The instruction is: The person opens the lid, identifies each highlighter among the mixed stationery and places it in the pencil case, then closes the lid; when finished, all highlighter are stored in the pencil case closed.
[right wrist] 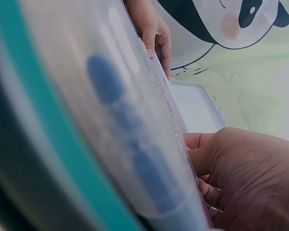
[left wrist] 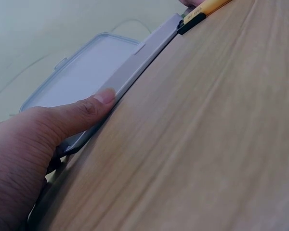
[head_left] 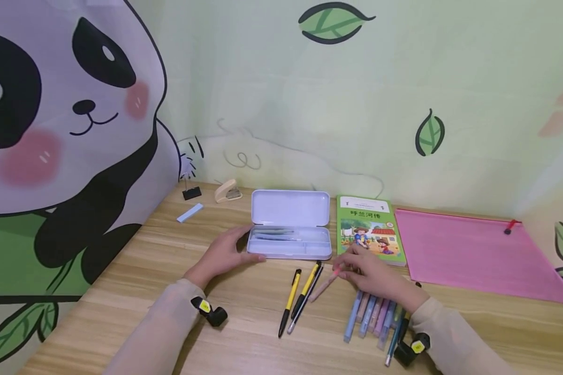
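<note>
An open pale lavender pencil case (head_left: 318,250) stands on the table with its lid raised; several thin pens (head_left: 274,234) lie in its back compartment. My left hand (head_left: 222,255) holds the case's left end, and in the left wrist view the thumb (left wrist: 89,109) presses on the front wall. The other left fingers are mostly hidden there. Right of the case, my right hand (head_left: 377,273) pinches a pink pen (head_left: 322,289) by its upper end, the rest slanting down to the left. In the right wrist view, close-up pens cover part of that hand (right wrist: 255,178).
Yellow-and-black pens (head_left: 289,302) and a pencil (head_left: 305,299) lie before the case. Several pastel markers (head_left: 368,315) lie under the right forearm. Behind are a green book (head_left: 370,229), a pink zip pouch (head_left: 474,255), a stapler (head_left: 228,191), a binder clip (head_left: 192,193) and a blue strip (head_left: 190,212).
</note>
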`<action>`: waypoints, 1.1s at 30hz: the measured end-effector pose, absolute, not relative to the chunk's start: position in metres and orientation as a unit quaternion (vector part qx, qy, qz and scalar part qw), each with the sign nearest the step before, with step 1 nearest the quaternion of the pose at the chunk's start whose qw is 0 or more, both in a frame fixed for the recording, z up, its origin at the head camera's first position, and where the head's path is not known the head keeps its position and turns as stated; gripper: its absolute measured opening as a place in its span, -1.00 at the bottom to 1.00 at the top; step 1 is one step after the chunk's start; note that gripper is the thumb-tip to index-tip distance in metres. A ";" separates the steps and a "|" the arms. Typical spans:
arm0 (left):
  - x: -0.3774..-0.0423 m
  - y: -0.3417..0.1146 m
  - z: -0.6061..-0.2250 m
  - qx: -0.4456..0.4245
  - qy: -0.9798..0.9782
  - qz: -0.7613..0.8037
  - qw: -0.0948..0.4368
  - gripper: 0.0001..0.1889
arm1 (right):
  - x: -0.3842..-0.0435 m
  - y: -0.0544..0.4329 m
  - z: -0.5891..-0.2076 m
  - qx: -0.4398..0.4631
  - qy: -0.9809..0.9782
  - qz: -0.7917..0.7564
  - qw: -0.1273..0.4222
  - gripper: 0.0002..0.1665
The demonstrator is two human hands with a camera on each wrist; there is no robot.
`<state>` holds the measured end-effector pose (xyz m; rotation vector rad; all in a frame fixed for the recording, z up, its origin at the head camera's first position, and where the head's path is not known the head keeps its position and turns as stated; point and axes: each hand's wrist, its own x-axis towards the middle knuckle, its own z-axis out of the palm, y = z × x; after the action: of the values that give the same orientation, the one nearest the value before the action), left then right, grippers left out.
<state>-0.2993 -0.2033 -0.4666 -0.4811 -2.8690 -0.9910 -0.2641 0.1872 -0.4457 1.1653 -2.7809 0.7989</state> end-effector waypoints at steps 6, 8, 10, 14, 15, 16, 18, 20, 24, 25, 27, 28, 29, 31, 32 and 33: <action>-0.300 -0.203 -0.466 -0.155 -0.934 -0.321 0.031 0.12 | -0.264 0.188 -0.444 0.362 -0.893 0.267 0.000 -0.79; -0.300 -0.204 -0.467 -0.155 -0.934 -0.320 0.030 0.12 | -0.265 0.188 -0.443 0.366 -0.891 0.267 -0.001 -0.79; -0.300 -0.204 -0.467 -0.155 -0.934 -0.320 0.029 0.13 | -0.265 0.189 -0.442 0.375 -0.888 0.265 -0.002 -0.79; -0.299 -0.204 -0.467 -0.154 -0.935 -0.318 0.027 0.16 | -0.267 0.191 -0.442 0.400 -0.880 0.255 -0.001 -0.80; -0.299 -0.204 -0.467 -0.154 -0.935 -0.317 0.026 0.16 | -0.267 0.191 -0.441 0.405 -0.879 0.252 0.000 -0.81; -0.299 -0.204 -0.467 -0.154 -0.936 -0.317 0.026 0.16 | -0.267 0.192 -0.441 0.409 -0.878 0.249 0.000 -0.81; -0.299 -0.204 -0.467 -0.153 -0.936 -0.316 0.026 0.16 | -0.267 0.192 -0.439 0.414 -0.877 0.241 0.001 -0.82; -0.299 -0.204 -0.467 -0.153 -0.936 -0.316 0.028 0.16 | -0.267 0.192 -0.437 0.418 -0.877 0.236 0.000 -0.83; -0.298 -0.204 -0.466 -0.154 -0.936 -0.316 0.029 0.16 | -0.267 0.194 -0.434 0.430 -0.873 0.231 -0.001 -0.82; -0.298 -0.204 -0.466 -0.154 -0.936 -0.316 0.028 0.16 | -0.267 0.195 -0.433 0.433 -0.870 0.235 -0.003 -0.81; -0.298 -0.204 -0.466 -0.154 -0.936 -0.315 0.027 0.16 | -0.268 0.198 -0.432 0.441 -0.863 0.248 -0.007 -0.80; -0.298 -0.204 -0.466 -0.153 -0.936 -0.314 0.027 0.17 | -0.268 0.200 -0.431 0.442 -0.860 0.254 -0.009 -0.80; -0.297 -0.204 -0.466 -0.153 -0.937 -0.314 0.027 0.16 | -0.269 0.201 -0.430 0.444 -0.857 0.261 -0.012 -0.81; -0.297 -0.204 -0.465 -0.153 -0.937 -0.313 0.026 0.16 | -0.269 0.204 -0.428 0.441 -0.854 0.276 -0.029 -0.81; -0.297 -0.203 -0.465 -0.153 -0.937 -0.313 0.026 0.16 | -0.268 0.205 -0.427 0.438 -0.852 0.283 -0.040 -0.82; -0.297 -0.203 -0.465 -0.153 -0.937 -0.313 0.026 0.16 | -0.268 0.206 -0.426 0.434 -0.852 0.288 -0.053 -0.83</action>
<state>-0.2971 -0.2030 -0.4646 -0.4744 -2.8960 -0.9685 -0.2679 0.2059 -0.4259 1.4116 -2.7706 0.9379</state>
